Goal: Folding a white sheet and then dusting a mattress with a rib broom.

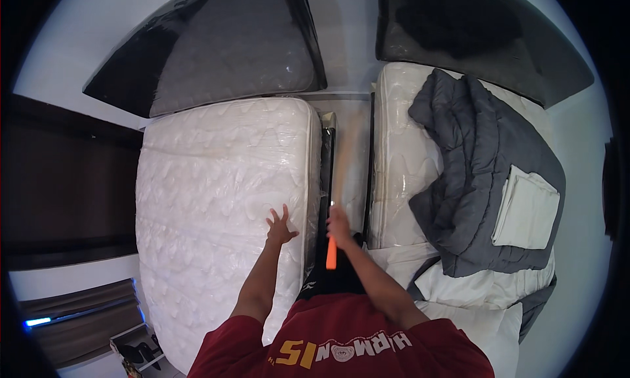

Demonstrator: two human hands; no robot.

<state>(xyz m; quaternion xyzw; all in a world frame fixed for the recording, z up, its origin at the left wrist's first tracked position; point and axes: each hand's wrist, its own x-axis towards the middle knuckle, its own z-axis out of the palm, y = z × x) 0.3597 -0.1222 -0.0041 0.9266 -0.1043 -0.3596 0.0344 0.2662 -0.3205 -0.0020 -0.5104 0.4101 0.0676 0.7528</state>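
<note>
My left hand (pixel 281 228) is at the right part of a white quilted mattress (pixel 210 174) covered in clear plastic. Its fingers are spread and hold nothing; whether the palm presses on the plastic, I cannot tell. In the gap between the two beds, my right hand (pixel 337 226) is closed around a long tool with an orange handle (pixel 331 254). The tool's far part (pixel 347 151) is tan and smeared by motion, so its kind is unclear. It points away from me, toward the wall.
On the right stands a second plastic-covered mattress (pixel 397 155). A dark grey comforter (pixel 469 155) lies on it, with a folded white cloth (pixel 527 209) on top and rumpled white bedding (pixel 476 283) nearer me. Dark plastic-wrapped headboards (pixel 236 50) rise behind both beds.
</note>
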